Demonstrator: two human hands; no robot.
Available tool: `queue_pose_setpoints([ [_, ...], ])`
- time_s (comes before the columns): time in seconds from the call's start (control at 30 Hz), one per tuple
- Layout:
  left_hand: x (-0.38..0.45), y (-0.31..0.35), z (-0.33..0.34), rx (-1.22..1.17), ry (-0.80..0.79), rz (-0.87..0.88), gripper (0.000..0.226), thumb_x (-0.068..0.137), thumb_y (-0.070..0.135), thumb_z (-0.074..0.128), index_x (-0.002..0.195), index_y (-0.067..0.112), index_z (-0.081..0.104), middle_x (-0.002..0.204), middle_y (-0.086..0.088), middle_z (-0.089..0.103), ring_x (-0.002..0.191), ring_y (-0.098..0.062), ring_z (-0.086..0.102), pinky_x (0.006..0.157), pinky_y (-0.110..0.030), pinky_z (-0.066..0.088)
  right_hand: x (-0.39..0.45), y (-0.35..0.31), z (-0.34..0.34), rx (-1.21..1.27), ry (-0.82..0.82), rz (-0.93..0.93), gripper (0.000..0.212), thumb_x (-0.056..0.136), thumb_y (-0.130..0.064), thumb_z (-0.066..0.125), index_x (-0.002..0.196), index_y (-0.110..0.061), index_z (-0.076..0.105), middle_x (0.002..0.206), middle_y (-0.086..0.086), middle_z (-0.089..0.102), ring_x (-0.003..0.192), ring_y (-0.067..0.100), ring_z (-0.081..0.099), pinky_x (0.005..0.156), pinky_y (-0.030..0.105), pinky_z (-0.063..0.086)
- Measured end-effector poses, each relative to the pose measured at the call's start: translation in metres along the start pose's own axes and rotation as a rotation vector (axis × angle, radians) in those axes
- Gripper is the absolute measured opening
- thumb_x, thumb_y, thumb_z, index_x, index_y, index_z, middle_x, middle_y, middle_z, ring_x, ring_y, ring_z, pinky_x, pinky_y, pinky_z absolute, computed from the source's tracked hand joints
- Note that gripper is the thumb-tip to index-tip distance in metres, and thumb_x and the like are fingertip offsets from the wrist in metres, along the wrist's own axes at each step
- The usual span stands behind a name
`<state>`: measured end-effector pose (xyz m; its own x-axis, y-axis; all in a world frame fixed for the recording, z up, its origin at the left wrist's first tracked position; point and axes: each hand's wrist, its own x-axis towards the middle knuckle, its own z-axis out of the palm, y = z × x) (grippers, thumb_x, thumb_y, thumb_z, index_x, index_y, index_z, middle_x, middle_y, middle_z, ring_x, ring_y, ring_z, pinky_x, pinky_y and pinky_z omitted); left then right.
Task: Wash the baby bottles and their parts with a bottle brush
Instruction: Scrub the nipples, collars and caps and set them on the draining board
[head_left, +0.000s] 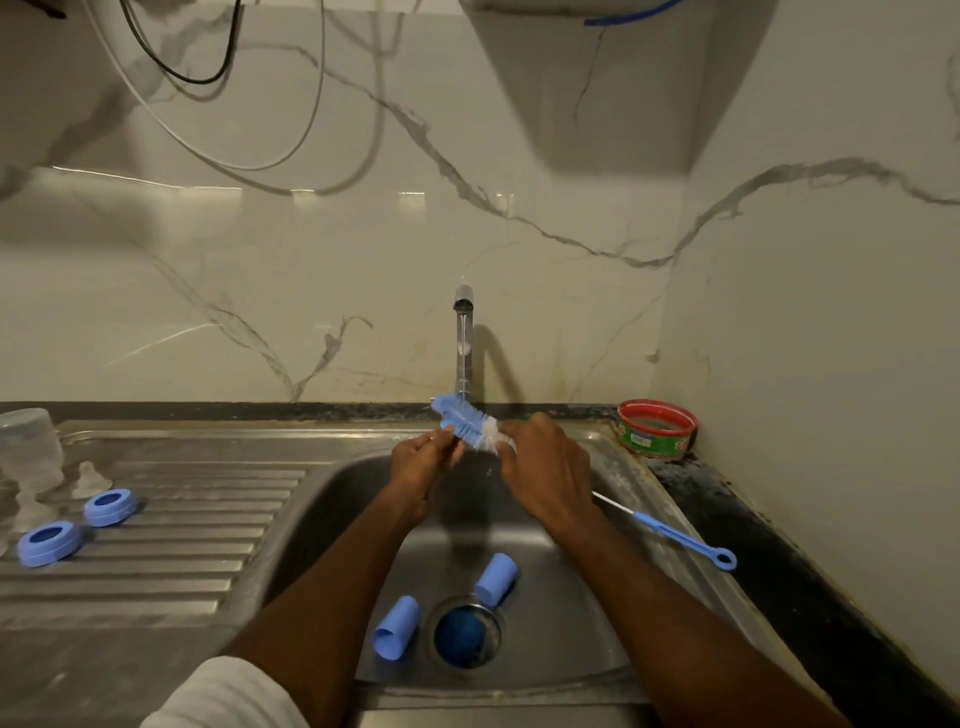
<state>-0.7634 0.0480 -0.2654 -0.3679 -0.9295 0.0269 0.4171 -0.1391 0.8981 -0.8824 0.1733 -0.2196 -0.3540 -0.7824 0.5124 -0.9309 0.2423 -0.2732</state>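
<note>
While water runs, both hands' grips (426, 462) (545, 478) around bristly blue-and-white bottle brush (467, 421) over steel sink (613, 613).

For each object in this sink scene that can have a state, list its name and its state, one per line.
Tap: running, thin stream.
Bottle brush: held under the tap by both hands.
Left hand: touching the bristles.
Right hand: gripping the brush.
Two blue caps: lying on their sides in the sink.
Two blue rings: flat on the drainboard.
Thin brush: lying on the sink's right rim.
</note>
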Motion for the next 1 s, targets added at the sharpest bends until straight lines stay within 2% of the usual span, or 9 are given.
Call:
queue_pose_setpoints([
  [0.1, -0.006, -0.001, 0.001, 0.078, -0.205, -0.053, 0.018, 0.096, 0.01, 0.064, 0.11, 0.003, 0.072, 0.11, -0.016, 0.075, 0.105, -0.026, 0.073, 0.093, -0.036, 0.056, 0.005, -0.004, 0.003, -0.021, 0.025, 0.028, 0.035, 0.096, -0.036, 0.063, 0.13, -0.029, 0.061, 0.116, 0.003, 0.055, 0.094, 0.021, 0.06, 0.07, 0.032, 0.042],
  [0.17, -0.008, 0.001, 0.007, 0.074, -0.242, -0.029, 0.02, 0.095, 0.012, 0.066, 0.112, 0.002, 0.071, 0.111, -0.015, 0.075, 0.108, -0.026, 0.072, 0.096, -0.037, 0.056, 0.008, -0.002, 0.002, -0.023, 0.057, 0.1, 0.037, 0.096, -0.038, 0.063, 0.131, -0.029, 0.059, 0.117, 0.003, 0.054, 0.093, 0.019, 0.06, 0.07, 0.031, 0.043],
  [0.4, -0.001, -0.003, 0.007, 0.026, -0.043, 0.049, 0.01, 0.096, 0.008, 0.065, 0.098, 0.005, 0.074, 0.1, -0.014, 0.077, 0.099, -0.024, 0.074, 0.085, -0.03, 0.061, -0.002, -0.001, 0.003, 0.042, 0.046, 0.06, 0.034, 0.095, -0.037, 0.063, 0.128, -0.03, 0.063, 0.114, 0.003, 0.058, 0.094, 0.021, 0.061, 0.069, 0.029, 0.036],
  [0.5, -0.003, -0.004, 0.004, 0.042, -0.176, -0.043, 0.017, 0.097, 0.009, 0.062, 0.11, 0.003, 0.071, 0.109, -0.017, 0.075, 0.108, -0.028, 0.071, 0.097, -0.038, 0.056, 0.0, -0.005, 0.003, 0.037, 0.036, 0.038, 0.033, 0.095, -0.036, 0.063, 0.127, -0.028, 0.063, 0.113, 0.003, 0.057, 0.092, 0.02, 0.06, 0.069, 0.029, 0.037],
  [0.57, -0.006, -0.004, 0.006, 0.063, -0.278, -0.076, 0.024, 0.098, 0.011, 0.061, 0.118, 0.001, 0.067, 0.115, -0.016, 0.074, 0.111, -0.028, 0.071, 0.095, -0.036, 0.058, 0.005, -0.002, 0.001, 0.013, 0.043, 0.1, 0.035, 0.095, -0.037, 0.063, 0.128, -0.027, 0.061, 0.116, 0.004, 0.056, 0.095, 0.021, 0.06, 0.07, 0.03, 0.038],
  [0.7, -0.01, -0.002, 0.009, 0.162, -0.197, 0.021, 0.022, 0.096, 0.014, 0.066, 0.115, 0.003, 0.07, 0.111, -0.011, 0.075, 0.104, -0.021, 0.073, 0.082, -0.027, 0.06, 0.006, 0.006, 0.002, -0.026, 0.023, 0.188, 0.04, 0.095, -0.038, 0.064, 0.133, -0.027, 0.059, 0.122, 0.005, 0.057, 0.099, 0.02, 0.06, 0.07, 0.029, 0.036],
  [0.87, -0.004, -0.006, 0.003, 0.164, -0.044, 0.11, 0.014, 0.095, 0.015, 0.067, 0.105, 0.006, 0.072, 0.097, -0.007, 0.078, 0.096, -0.019, 0.075, 0.081, -0.028, 0.06, 0.0, -0.001, 0.006, 0.092, -0.028, 0.147, 0.04, 0.093, -0.035, 0.067, 0.131, -0.023, 0.061, 0.119, 0.004, 0.066, 0.098, 0.018, 0.063, 0.074, 0.028, 0.046],
  [0.93, -0.003, -0.006, 0.002, 0.11, -0.036, 0.064, 0.015, 0.097, 0.014, 0.065, 0.106, 0.005, 0.072, 0.102, -0.011, 0.078, 0.1, -0.022, 0.074, 0.089, -0.032, 0.058, -0.001, -0.003, 0.007, 0.118, -0.027, 0.075, 0.035, 0.094, -0.032, 0.066, 0.127, -0.021, 0.064, 0.116, 0.003, 0.068, 0.097, 0.019, 0.065, 0.073, 0.027, 0.047],
  [1.0, -0.005, -0.004, 0.002, 0.054, -0.136, -0.033, 0.018, 0.097, 0.011, 0.063, 0.11, 0.003, 0.071, 0.11, -0.015, 0.075, 0.105, -0.024, 0.073, 0.09, -0.032, 0.059, -0.001, -0.007, 0.007, 0.095, -0.011, 0.039, 0.035, 0.094, -0.033, 0.065, 0.127, -0.022, 0.064, 0.116, 0.004, 0.065, 0.096, 0.019, 0.064, 0.072, 0.027, 0.046],
])
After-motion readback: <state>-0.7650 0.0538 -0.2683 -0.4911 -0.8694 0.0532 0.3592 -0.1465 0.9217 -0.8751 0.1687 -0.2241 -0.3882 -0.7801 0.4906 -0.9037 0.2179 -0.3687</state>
